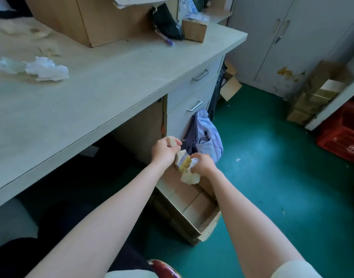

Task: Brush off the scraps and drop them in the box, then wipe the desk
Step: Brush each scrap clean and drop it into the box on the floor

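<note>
Both hands are held out over an open cardboard box [200,209] that stands on the green floor beside the desk [104,93]. My left hand [164,151] grips the wooden handle of a paintbrush [182,158], bristles pointing down toward the box. My right hand [202,164] holds a crumpled tissue [189,177] pressed against the bristles. On the desk's left part lies a crumpled white tissue [47,69], with pale scraps and dust scattered behind it.
A large cardboard box [88,19], a small box [194,30], a purple pen [165,38] and a black object sit at the desk's back. A lilac bag [204,135] leans on the drawers. A red crate [344,133] and stacked cartons stand at right.
</note>
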### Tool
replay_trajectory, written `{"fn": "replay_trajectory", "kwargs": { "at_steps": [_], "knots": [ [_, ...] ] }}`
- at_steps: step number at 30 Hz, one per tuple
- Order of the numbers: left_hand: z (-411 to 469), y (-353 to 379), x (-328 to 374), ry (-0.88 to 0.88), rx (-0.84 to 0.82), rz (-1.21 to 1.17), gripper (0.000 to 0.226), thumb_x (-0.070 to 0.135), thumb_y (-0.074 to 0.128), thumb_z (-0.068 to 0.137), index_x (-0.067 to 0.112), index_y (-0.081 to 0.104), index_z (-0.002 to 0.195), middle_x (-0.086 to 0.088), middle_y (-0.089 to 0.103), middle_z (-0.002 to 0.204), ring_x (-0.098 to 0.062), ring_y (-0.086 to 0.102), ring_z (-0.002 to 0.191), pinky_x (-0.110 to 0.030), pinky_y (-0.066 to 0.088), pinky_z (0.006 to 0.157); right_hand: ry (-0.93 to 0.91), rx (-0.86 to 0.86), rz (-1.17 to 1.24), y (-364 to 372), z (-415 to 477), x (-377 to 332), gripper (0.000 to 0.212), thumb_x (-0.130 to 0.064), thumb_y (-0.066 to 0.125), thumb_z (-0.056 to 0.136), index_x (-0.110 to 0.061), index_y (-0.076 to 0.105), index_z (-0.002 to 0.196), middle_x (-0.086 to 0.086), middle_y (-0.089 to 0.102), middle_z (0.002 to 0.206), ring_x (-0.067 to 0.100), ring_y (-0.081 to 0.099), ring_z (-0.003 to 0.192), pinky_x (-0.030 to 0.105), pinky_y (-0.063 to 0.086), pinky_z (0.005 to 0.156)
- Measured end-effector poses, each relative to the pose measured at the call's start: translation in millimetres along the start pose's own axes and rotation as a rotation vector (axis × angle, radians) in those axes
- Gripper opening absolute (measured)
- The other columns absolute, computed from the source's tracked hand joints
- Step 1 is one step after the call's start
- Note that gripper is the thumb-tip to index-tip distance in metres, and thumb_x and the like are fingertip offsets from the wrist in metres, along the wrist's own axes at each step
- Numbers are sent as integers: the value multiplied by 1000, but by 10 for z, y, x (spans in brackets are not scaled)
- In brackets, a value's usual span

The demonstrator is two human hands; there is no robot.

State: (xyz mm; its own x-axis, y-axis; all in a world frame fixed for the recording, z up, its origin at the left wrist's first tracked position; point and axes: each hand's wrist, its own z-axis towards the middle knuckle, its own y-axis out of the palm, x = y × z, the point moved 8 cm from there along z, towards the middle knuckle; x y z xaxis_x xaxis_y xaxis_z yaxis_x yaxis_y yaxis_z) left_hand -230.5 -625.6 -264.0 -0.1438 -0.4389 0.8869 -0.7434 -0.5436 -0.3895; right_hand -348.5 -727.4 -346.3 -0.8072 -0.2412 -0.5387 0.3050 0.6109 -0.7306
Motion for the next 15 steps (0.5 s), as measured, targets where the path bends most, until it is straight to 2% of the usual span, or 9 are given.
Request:
{"fn": "replay_trajectory", "kwargs": {
  "at_steps": [2,4,7,9,12,15],
  "knots": [
    [-8,10,-94,-4,3,58,17,12,56,89,25,64,81,5,61,85,-11,55,78,-15,39,55,-11,-35,-85,60,-3,33,58,-4,57,79,-20,47,134,13,38,131,29,50,114,31,45,92],
    [-13,8,-177,-7,10,88,16,13,56,89,25,66,85,5,61,89,-12,55,83,-11,38,54,-17,-50,-124,55,-2,52,57,-4,56,79,-20,47,133,14,38,129,29,49,112,29,45,91],
    [-27,-26,-228,-7,15,120,14,14,58,89,25,65,85,4,60,91,-13,54,86,-15,41,57,-7,-25,-117,-22,-5,61,53,-6,54,79,-21,50,129,14,40,129,28,50,113,29,44,90],
    [-22,-71,-163,18,8,132,13,15,58,89,25,65,85,4,60,92,-13,54,86,-16,41,59,-8,6,-61,-89,-11,13,50,-6,54,77,-20,54,125,14,44,128,27,50,113,27,43,87],
    [-9,-203,65,81,12,125,11,15,59,89,24,64,89,3,60,95,-14,54,89,-22,43,72,-19,81,115,-247,-7,-144,46,-4,59,75,-15,59,120,12,54,126,25,53,107,25,41,80],
    [-51,-402,454,234,46,155,9,15,57,89,20,62,96,2,61,96,-12,55,88,-19,42,69,-46,189,295,-471,-28,-373,41,-5,56,78,-15,62,117,8,60,122,22,56,96,24,41,77]
  ]
}}
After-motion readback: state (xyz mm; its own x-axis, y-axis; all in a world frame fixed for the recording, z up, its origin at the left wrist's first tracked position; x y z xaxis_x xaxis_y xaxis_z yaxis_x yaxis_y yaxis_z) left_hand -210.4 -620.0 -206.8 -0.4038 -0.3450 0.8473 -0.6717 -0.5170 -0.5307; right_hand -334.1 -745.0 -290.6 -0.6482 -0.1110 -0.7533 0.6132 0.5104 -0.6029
